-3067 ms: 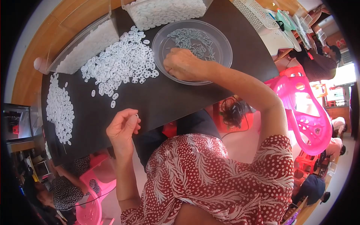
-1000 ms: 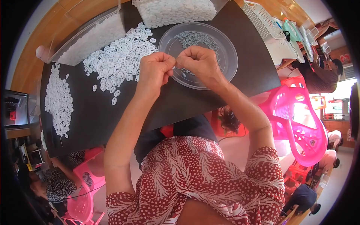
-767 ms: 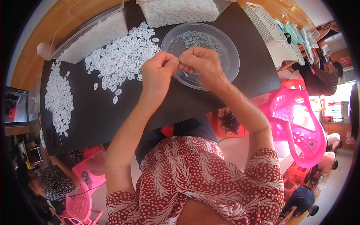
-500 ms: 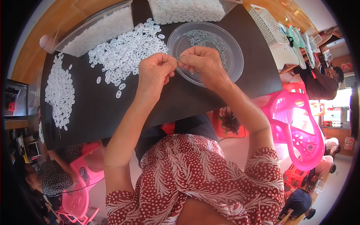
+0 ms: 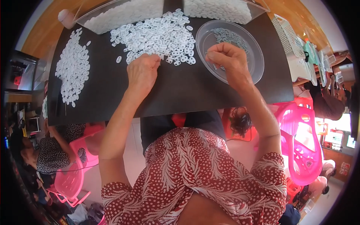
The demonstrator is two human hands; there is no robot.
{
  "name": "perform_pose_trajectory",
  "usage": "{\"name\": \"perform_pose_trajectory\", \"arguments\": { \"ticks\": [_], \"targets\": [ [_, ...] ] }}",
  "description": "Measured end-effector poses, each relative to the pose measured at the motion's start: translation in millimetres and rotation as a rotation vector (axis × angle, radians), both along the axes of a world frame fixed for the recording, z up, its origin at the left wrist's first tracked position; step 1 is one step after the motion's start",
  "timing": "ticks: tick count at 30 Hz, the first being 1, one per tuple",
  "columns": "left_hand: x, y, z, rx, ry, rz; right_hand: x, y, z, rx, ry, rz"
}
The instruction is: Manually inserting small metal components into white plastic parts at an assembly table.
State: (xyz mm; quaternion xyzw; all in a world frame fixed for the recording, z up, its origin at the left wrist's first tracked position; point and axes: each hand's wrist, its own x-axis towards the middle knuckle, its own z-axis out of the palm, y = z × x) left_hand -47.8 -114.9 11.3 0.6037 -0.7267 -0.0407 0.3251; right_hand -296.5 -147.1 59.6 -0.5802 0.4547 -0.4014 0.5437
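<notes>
My left hand [image 5: 143, 73] is closed at the near edge of a heap of white oval pieces with holes [image 5: 153, 35]. Its fingertips are pinched and hidden, so what they hold, if anything, does not show. Over the near left part of a round clear plastic bowl [image 5: 258, 63], my right hand [image 5: 229, 62] has thumb and forefinger pressed together. Anything between them is too small to name. Thin grey-green metal-looking pieces [image 5: 227, 35] lie loose in the bowl, partly behind that hand.
A second heap of white ovals [image 5: 73, 71] lies at the table's left. Two clear bins [image 5: 123, 17] [image 5: 221, 11] full of white pieces stand at the back. The dark table [image 5: 180, 90] ends just before my lap. A pink plastic chair [image 5: 303, 146] stands right; another person sits at left.
My hands, together at the fingertips before, have parted. The left is now at the white heap's near edge, the right over the bowl. The view has shifted, moving the table's things rightward.
</notes>
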Motion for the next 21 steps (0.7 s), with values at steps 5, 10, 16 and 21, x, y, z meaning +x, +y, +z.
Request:
{"name": "perform_pose_trajectory", "arguments": {
  "ticks": [5,10,16,21],
  "targets": [
    [8,1,3,-0.016,-0.027,0.039,7,7,-1,0.004,-0.005,0.047],
    [13,19,22,0.224,0.438,0.06,14,22,7,-0.023,-0.004,0.072],
    [-10,54,32,0.383,1.309,-0.044,45,46,-5,0.003,-0.107,0.11],
    [-12,69,25,0.367,1.286,-0.12,71,55,-11,-0.098,-0.071,0.113]
  ]
}}
